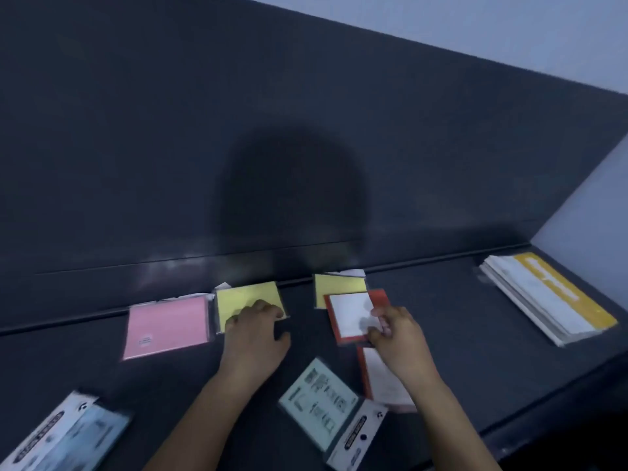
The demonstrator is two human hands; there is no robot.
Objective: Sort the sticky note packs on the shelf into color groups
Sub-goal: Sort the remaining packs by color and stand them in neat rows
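Packs of sticky notes lie spread over the dark shelf (pixel 458 334). The right hand (pixel 396 331) pinches the near right corner of a red-edged pack (pixel 350 316) with a white face, which overlaps the near edge of a second yellow pack (pixel 334 287) lying against the shelf's back edge. The left hand (pixel 256 334) rests its loosely bent fingers flat on the near right part of a yellow pack (pixel 244 300), thumb out on the shelf, gripping nothing. Just beside that pack on the left lies a pink pack (pixel 168 326), also near the back edge. Another red-edged pack (pixel 380 379) shows partly under the right forearm. A mint-green pack (pixel 319 399) lies between the two forearms toward the front edge, and a pale blue pack (pixel 78 436) sits at the front left corner of the view. A stack of white and yellow booklets (pixel 543 297) lies at the shelf's right end, well apart from the packs. A dark back panel (pixel 170 147) rises behind.
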